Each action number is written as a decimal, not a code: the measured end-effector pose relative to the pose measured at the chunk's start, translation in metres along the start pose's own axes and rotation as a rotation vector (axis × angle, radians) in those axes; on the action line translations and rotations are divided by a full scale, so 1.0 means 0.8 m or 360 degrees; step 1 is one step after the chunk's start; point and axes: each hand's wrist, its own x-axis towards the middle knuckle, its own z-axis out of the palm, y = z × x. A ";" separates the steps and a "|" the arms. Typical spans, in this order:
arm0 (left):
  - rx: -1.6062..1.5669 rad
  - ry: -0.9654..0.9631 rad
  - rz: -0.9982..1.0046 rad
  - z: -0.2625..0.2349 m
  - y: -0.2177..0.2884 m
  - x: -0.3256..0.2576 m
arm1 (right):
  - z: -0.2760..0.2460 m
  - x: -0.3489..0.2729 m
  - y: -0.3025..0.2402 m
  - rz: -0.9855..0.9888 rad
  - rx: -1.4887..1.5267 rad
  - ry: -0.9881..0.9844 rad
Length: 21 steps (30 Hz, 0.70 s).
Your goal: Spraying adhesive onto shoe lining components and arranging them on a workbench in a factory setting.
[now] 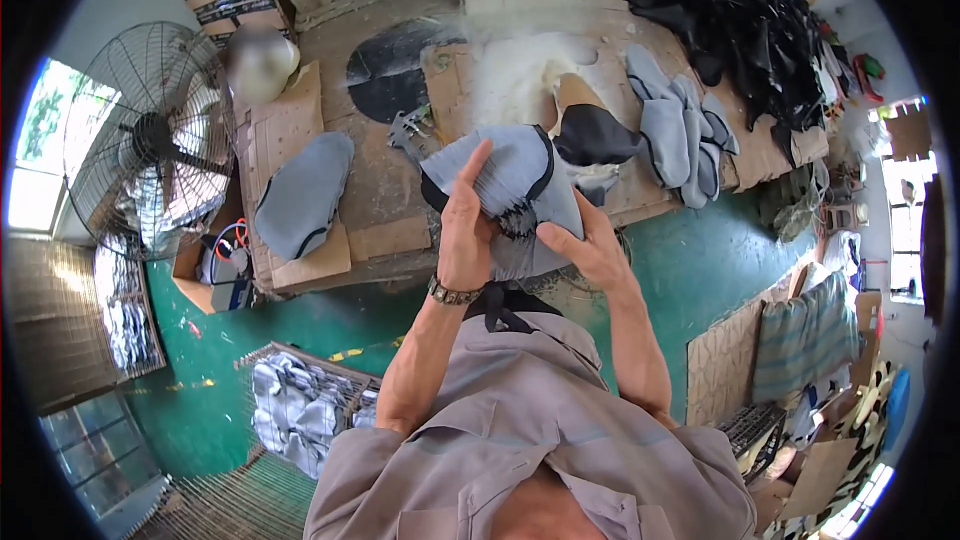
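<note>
A wire mesh basket (262, 360) standing on the green floor below the workbench's left end is seen filled with grey-and-white fabric pieces (290, 410). A single grey oval fabric piece (303, 192) is laid flat near the cardboard-covered workbench's (385, 210) left edge. Above the bench's front edge, a stack of grey black-edged fabric pieces (515, 190) is gripped by the left hand (465, 225) and braced from below by the right hand (590, 250). Sorting or squaring the stack appears to be in hand; a steady pinch would be called for. More grey fabric pieces (680, 135) are laid toward the right edge, beneath a heap of black material (740, 15).
</note>
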 end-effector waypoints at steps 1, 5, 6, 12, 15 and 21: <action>0.0103 -0.0017 -0.0026 -0.001 0.003 -0.005 | -0.004 -0.002 -0.002 -0.0047 0.0013 0.0016; 0.0407 -0.0101 -0.0205 -0.007 -0.002 -0.009 | -0.021 -0.021 -0.004 -0.0044 -0.0177 -0.0117; 0.0389 -0.0108 -0.0160 -0.007 -0.006 -0.011 | -0.023 -0.022 -0.004 -0.0040 -0.0233 -0.0151; 0.0373 0.0325 -0.0144 0.003 -0.022 0.009 | -0.026 0.005 0.004 -0.0077 -0.0340 -0.0187; 0.0130 0.0451 0.0037 0.016 -0.027 0.036 | -0.038 0.015 0.022 -0.0433 -0.0454 0.0191; 0.0099 0.0537 0.0429 0.076 -0.043 0.100 | -0.072 -0.016 0.078 0.0077 0.0195 0.0229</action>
